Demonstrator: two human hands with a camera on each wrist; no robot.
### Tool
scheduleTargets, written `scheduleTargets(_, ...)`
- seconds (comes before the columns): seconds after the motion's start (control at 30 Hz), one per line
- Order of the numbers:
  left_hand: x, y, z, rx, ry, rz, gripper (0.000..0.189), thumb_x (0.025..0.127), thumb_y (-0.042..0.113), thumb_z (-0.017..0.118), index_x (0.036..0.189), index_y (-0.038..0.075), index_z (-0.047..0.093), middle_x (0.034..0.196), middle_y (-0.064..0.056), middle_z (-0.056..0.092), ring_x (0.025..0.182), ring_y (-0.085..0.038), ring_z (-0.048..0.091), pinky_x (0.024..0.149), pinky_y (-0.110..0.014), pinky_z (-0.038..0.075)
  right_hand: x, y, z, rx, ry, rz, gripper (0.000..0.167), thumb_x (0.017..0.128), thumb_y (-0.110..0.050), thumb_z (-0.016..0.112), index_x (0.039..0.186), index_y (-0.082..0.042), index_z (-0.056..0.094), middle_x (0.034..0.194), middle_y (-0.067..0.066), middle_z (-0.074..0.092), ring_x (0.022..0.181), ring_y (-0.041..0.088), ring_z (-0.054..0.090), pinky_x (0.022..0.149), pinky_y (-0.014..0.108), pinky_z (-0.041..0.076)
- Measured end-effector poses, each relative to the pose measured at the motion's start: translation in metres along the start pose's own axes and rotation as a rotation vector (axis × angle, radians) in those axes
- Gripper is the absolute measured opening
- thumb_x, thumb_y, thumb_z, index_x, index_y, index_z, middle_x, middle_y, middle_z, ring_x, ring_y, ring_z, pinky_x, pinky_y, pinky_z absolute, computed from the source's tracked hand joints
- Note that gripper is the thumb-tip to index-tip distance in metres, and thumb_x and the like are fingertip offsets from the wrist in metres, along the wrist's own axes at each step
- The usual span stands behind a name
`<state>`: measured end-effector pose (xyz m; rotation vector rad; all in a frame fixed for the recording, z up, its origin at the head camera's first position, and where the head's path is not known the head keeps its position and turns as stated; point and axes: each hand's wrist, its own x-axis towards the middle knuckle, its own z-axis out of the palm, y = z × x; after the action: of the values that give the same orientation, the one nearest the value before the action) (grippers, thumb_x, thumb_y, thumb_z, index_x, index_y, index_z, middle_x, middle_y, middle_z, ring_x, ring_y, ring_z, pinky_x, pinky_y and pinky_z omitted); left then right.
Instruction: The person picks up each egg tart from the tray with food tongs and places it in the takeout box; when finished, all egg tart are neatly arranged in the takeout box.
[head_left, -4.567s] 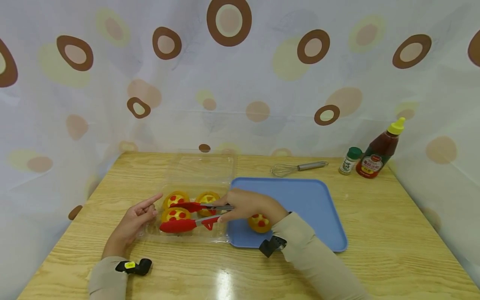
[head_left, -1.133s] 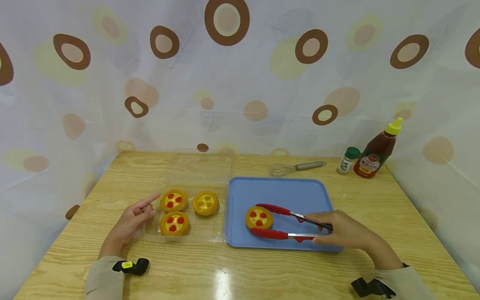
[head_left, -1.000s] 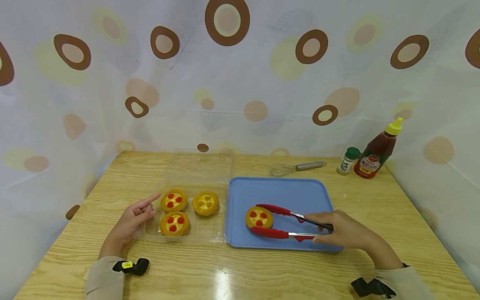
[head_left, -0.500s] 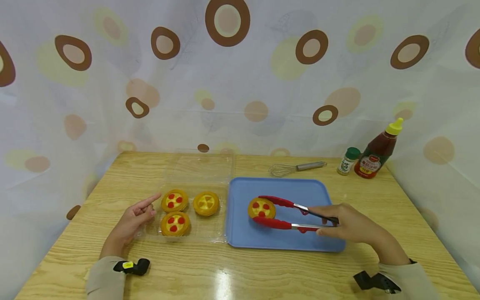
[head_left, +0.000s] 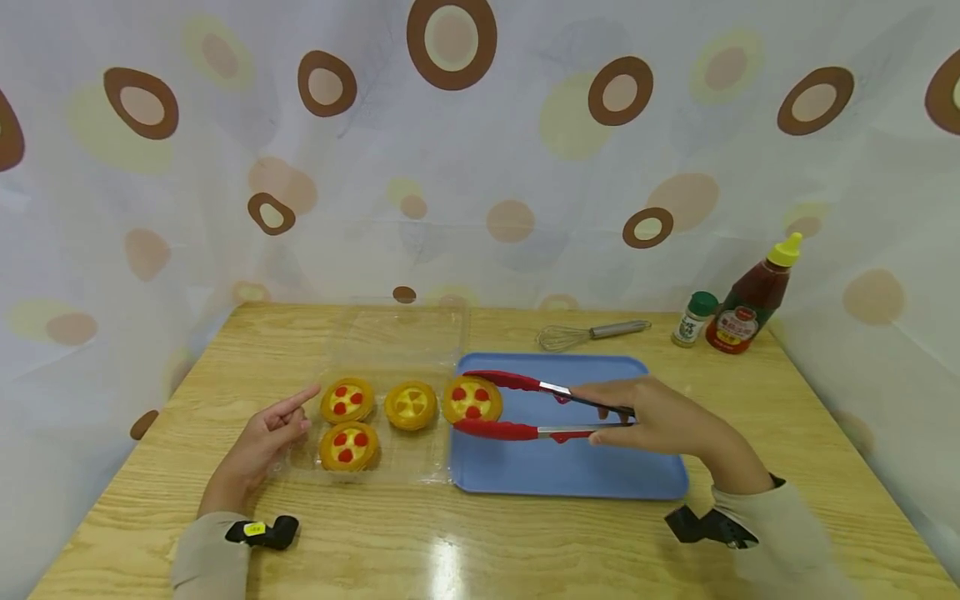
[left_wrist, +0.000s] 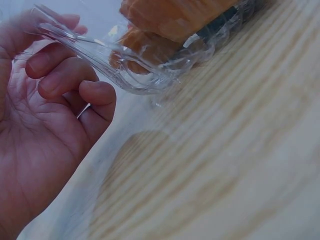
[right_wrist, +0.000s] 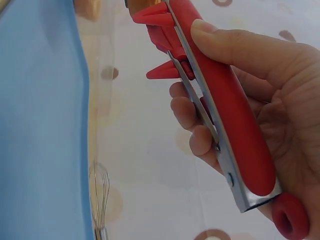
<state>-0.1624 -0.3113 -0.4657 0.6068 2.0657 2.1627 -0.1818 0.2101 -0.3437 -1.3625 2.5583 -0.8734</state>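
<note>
My right hand [head_left: 660, 417] holds red-and-silver kitchen tongs [right_wrist: 230, 115], thumb on one arm and fingers on the other. Their red tips clasp an egg tart [head_left: 472, 400] with red pieces on top, over the line where the blue tray [head_left: 570, 467] meets the clear plastic box [head_left: 405, 467]. Three more tarts lie inside the box: one with yellow pieces [head_left: 411, 407] and two with red ones [head_left: 347, 401]. At the box's left edge, my left hand [head_left: 262, 437] has its rim between thumb and curled fingers; the index finger points out straight.
Behind the tray lies a whisk [head_left: 592, 333]. A green-capped seasoning jar [head_left: 694, 318] and a sauce bottle [head_left: 752, 296] with a yellow cap stand at the back right. The box's clear lid [head_left: 397, 333] is folded back toward the patterned curtain [head_left: 525, 167].
The tongs, first over the box and then around the tart on the tray, have lifted that tart and carried it left to the box's edge. My left hand has stayed put.
</note>
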Motion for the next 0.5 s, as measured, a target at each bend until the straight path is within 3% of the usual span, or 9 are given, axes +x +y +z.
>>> scheduleTargets(0.17, 0.001, 0.000, 0.001, 0.003, 0.003, 0.003, 0.048, 0.097, -0.006, 0.044, 0.143, 0.004, 0.040, 0.070, -0.003, 0.028, 0.055, -0.020, 0.020, 0.047, -0.034, 0.018, 0.024, -0.009, 0.006, -0.042, -0.046, -0.041, 0.053, 0.084, -0.025, 0.072, 0.129, -0.001, 0.057, 0.090, -0.003, 0.065, 0.062, -0.001, 0.045, 0.053, 0.020, 0.042)
scheduleTargets(0.33, 0.000, 0.001, 0.001, -0.004, 0.000, 0.006, 0.048, 0.097, -0.006, 0.044, 0.143, 0.005, 0.041, 0.070, -0.003, 0.028, 0.055, -0.020, 0.020, 0.047, -0.034, 0.017, 0.049, -0.018, 0.009, -0.051, -0.147, -0.044, 0.055, 0.084, -0.024, 0.073, 0.132, -0.003, 0.056, 0.081, -0.008, 0.057, 0.057, 0.000, 0.034, 0.053, 0.021, 0.034)
scheduleTargets(0.43, 0.000, 0.001, 0.001, -0.006, 0.000, 0.010, 0.048, 0.097, -0.006, 0.044, 0.143, 0.005, 0.042, 0.070, -0.003, 0.028, 0.055, -0.020, 0.020, 0.047, -0.034, 0.017, 0.063, -0.023, 0.010, -0.066, -0.205, -0.056, 0.054, 0.084, -0.022, 0.072, 0.132, -0.004, 0.055, 0.085, -0.005, 0.059, 0.055, 0.003, 0.028, 0.054, 0.022, 0.031)
scheduleTargets(0.5, 0.000, 0.000, 0.001, -0.006, 0.001, 0.007, 0.047, 0.097, -0.006, 0.044, 0.143, 0.006, 0.042, 0.070, -0.002, 0.029, 0.055, -0.020, 0.020, 0.047, -0.034, 0.017, 0.072, -0.026, 0.011, -0.094, -0.236, -0.071, 0.054, 0.085, -0.023, 0.072, 0.133, -0.004, 0.055, 0.095, -0.002, 0.064, 0.057, 0.004, 0.036, 0.057, 0.023, 0.034)
